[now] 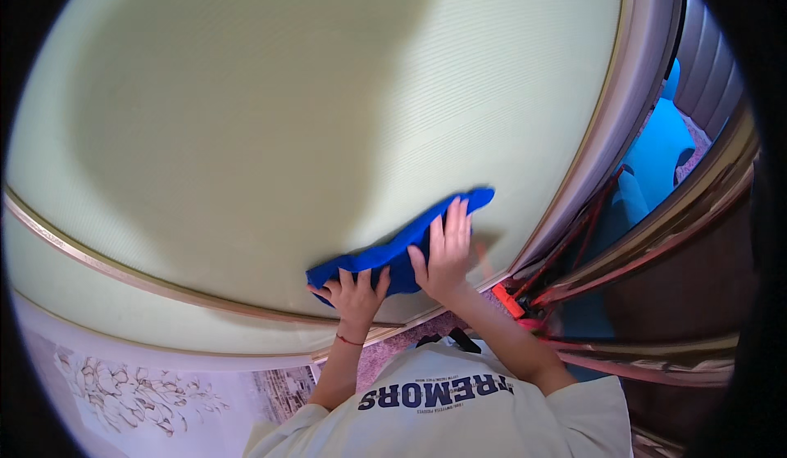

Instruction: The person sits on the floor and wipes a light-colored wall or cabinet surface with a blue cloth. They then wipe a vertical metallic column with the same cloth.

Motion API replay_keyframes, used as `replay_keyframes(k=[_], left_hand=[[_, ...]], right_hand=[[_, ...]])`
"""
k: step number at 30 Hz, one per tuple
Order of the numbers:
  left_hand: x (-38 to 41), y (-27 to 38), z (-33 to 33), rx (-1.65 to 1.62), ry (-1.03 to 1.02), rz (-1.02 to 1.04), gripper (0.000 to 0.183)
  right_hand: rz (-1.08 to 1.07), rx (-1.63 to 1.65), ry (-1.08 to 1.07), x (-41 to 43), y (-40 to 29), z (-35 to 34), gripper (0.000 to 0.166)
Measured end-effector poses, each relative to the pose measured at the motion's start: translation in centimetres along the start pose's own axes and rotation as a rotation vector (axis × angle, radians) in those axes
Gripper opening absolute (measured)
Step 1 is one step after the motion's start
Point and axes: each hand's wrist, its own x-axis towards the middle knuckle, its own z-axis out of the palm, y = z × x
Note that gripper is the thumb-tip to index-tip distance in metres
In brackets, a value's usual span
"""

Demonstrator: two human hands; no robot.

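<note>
A blue cloth [396, 255] lies bunched against a large pale, finely ribbed panel [492, 89] with a thin gold-coloured edge. My left hand [353, 295] presses on the cloth's left end, fingers spread, with a red string around the wrist. Farther right and higher up, my right hand [446, 252] rests nearly flat on the cloth, its fingertips near the upper edge. Parts of the cloth are hidden under both hands. A broad shadow covers much of the panel's left and middle.
A second pale panel [184, 320] adjoins along a gold-coloured strip [154, 283]. At right are an orange-red object [508, 301], glossy dark brown furniture [676, 280] and a bright blue object [661, 144]. Speckled pinkish floor [384, 355] shows below. A floral-patterned surface [135, 393] is at lower left.
</note>
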Motion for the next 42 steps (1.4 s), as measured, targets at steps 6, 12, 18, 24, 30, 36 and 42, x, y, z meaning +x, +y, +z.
replay_keyframes(k=[6,12,18,24,30,36,42], left_hand=[[0.8,1.2,1.2,-0.097,0.102,-0.088,0.053],[0.4,0.6,1.1,-0.080,0.046,0.012,0.059],[0.4,0.8,1.6,-0.083,0.135,-0.046,0.061],[0.4,0.6,1.2,-0.083,0.054,-0.012,0.071],[-0.4,0.3,1.4,-0.020,0.000,0.021,0.052],[-1.1,0.4,1.8,-0.060,0.007,-0.018,0.051],[-2.3,0.9,2.2,-0.049,-0.054,-0.015,0.038]], right_hand=[[-0.098,0.006,0.083,3.2,-0.1,-1.3,0.049],[-0.004,-0.003,-0.132,-4.3,0.0,0.3,0.052],[0.058,0.116,-0.056,1.6,-2.0,-2.3,0.049],[-0.059,0.009,-0.116,2.5,-2.1,-2.5,0.045],[-0.057,0.052,-0.346,-5.1,-2.3,-0.1,0.040],[-0.079,0.090,-0.242,1.1,-4.5,-2.0,0.039],[-0.141,0.022,-0.300,0.2,-4.9,-0.9,0.043]])
